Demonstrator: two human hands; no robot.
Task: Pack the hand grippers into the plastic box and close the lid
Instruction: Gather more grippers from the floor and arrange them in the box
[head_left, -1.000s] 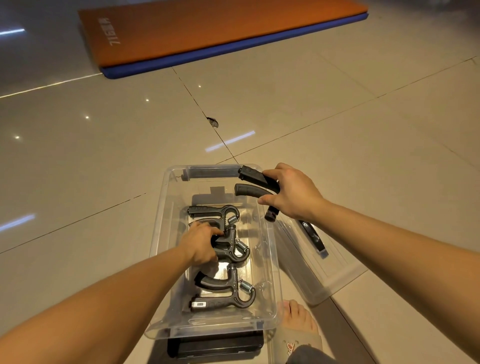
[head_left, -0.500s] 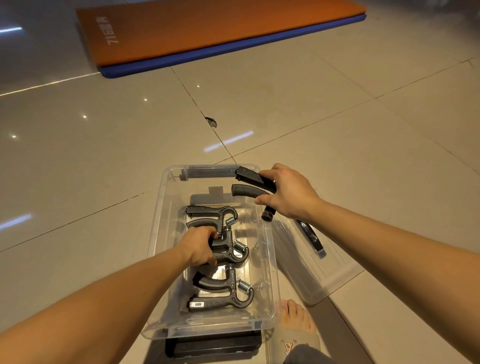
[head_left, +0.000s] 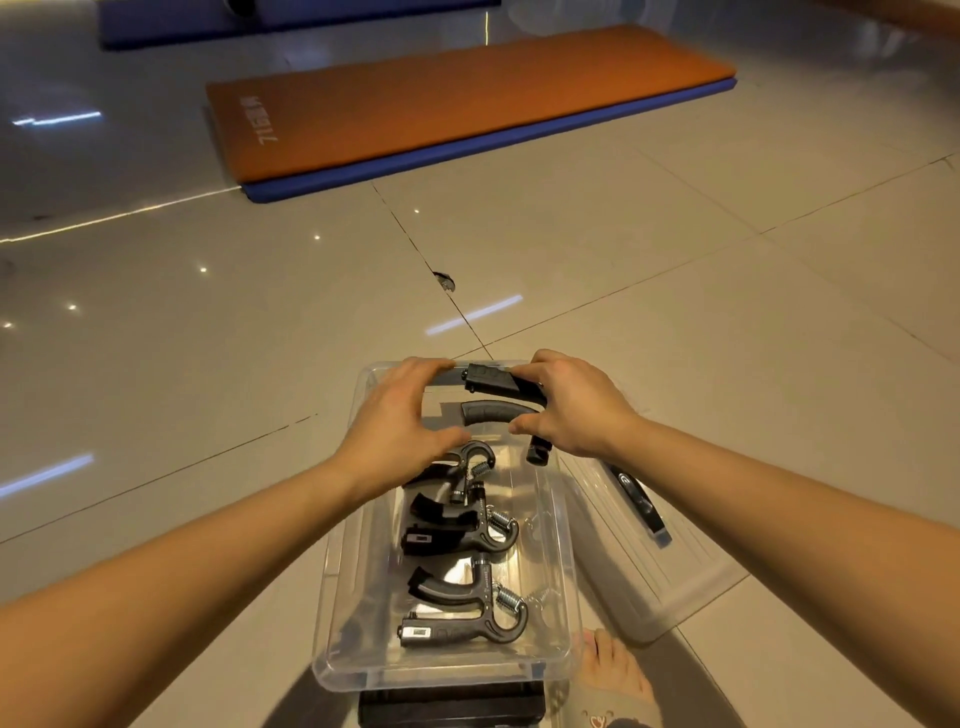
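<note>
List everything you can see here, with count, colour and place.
Plastic box: one, clear, on the floor, centre.
Hand grippers in box: three, black with metal springs, in a row.
Held hand gripper: one, black, over the box's far end.
Lid: one, clear with black handle, right of the box.
Black object: one, under the box's near edge.
Orange mat: one, far floor.
Blue mats: two, one under the orange mat, one at the top edge.
Floor: beige glossy tiles.
Foot: one, by the box's near right corner.
Left hand: open, at the box's far rim.
Right hand: grips the held hand gripper.
</note>
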